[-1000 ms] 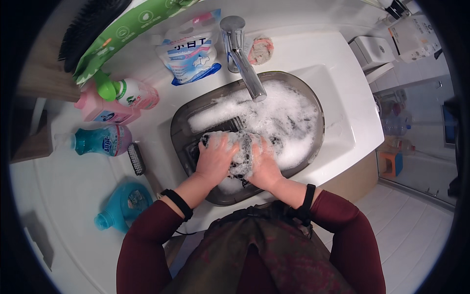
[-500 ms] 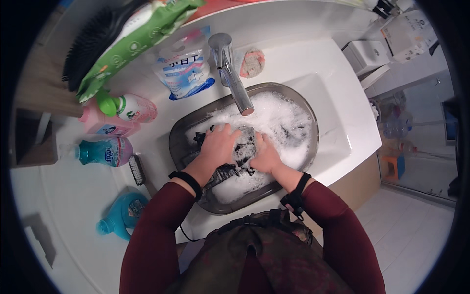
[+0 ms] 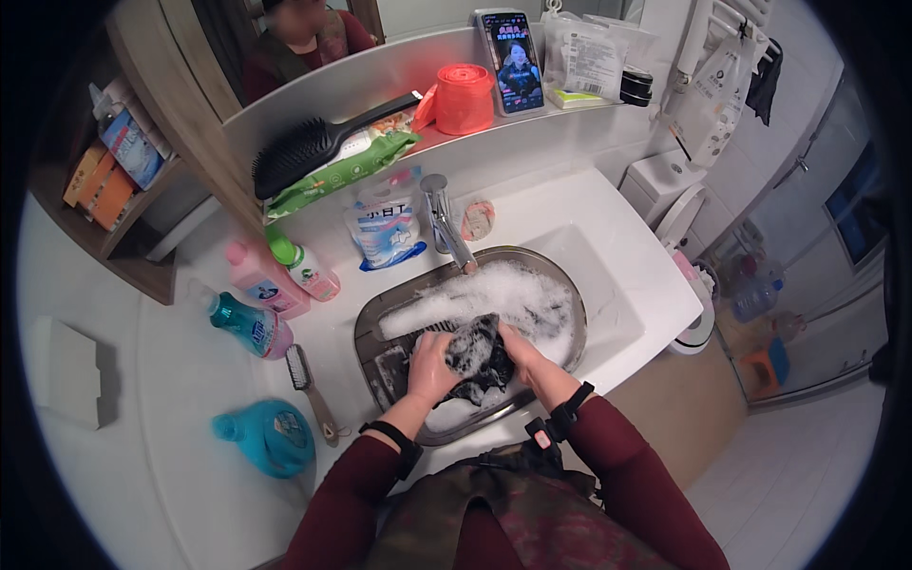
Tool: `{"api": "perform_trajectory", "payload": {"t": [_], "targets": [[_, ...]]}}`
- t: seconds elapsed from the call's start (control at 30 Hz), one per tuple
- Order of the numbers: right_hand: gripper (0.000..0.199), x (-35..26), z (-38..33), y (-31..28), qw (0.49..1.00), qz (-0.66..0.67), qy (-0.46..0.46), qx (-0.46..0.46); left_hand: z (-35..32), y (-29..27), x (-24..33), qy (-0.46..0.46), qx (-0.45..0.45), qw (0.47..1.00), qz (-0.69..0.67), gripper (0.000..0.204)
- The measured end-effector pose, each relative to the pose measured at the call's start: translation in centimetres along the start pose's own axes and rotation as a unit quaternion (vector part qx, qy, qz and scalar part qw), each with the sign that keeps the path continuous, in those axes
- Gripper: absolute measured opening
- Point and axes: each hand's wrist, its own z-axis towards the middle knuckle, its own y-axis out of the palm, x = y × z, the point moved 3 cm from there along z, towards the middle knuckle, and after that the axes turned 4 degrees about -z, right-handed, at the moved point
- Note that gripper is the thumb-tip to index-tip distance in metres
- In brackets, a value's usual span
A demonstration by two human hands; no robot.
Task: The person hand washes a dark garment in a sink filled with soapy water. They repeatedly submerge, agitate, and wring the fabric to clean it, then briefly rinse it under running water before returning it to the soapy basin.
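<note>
A soapy black cloth [image 3: 492, 369] is bunched between my two hands, with white lather on its top. My left hand [image 3: 433, 369] grips its left side; my right hand [image 3: 524, 353] is closed on the right side, fingers partly hidden behind the cloth. Both are over a grey-brown plastic basin [image 3: 365, 332] that sits in the white sink [image 3: 608, 275]. Thick white foam [image 3: 508, 285] covers much of the water, and dark fabric shows through at the right. A ribbed surface is visible in the basin to the left of the cloth. The chrome faucet [image 3: 443, 220] overhangs the basin's far rim.
On the left stand a scrub brush [image 3: 313, 394], a blue jug [image 3: 266, 437], a teal pump bottle [image 3: 249, 326] and pink bottles [image 3: 268, 283]. A detergent bag [image 3: 388, 228] leans behind the sink. The shelf above carries a hairbrush [image 3: 318, 144], red roll [image 3: 464, 99] and phone [image 3: 513, 63].
My view has tilted up, bringing the shelf and mirror into sight. My hands have gathered the black cloth into a bunch and turned to face each other around it.
</note>
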Motion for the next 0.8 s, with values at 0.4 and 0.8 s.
{"api": "perform_trajectory", "payload": {"t": [0.4, 0.8], "targets": [[0.049, -3.7, -7.4, 7.7, 0.748, -0.404, -0.515, 0.106, -2.3, -4.4, -0.7, -0.117, -0.156, 0.981, 0.002, 0.152], [0.086, 1.4, -7.5, 8.0, 0.731, -0.47, -0.492, -0.045, -2.0, -4.0, -2.1, 0.129, -0.087, 0.977, 0.147, 0.073]]}}
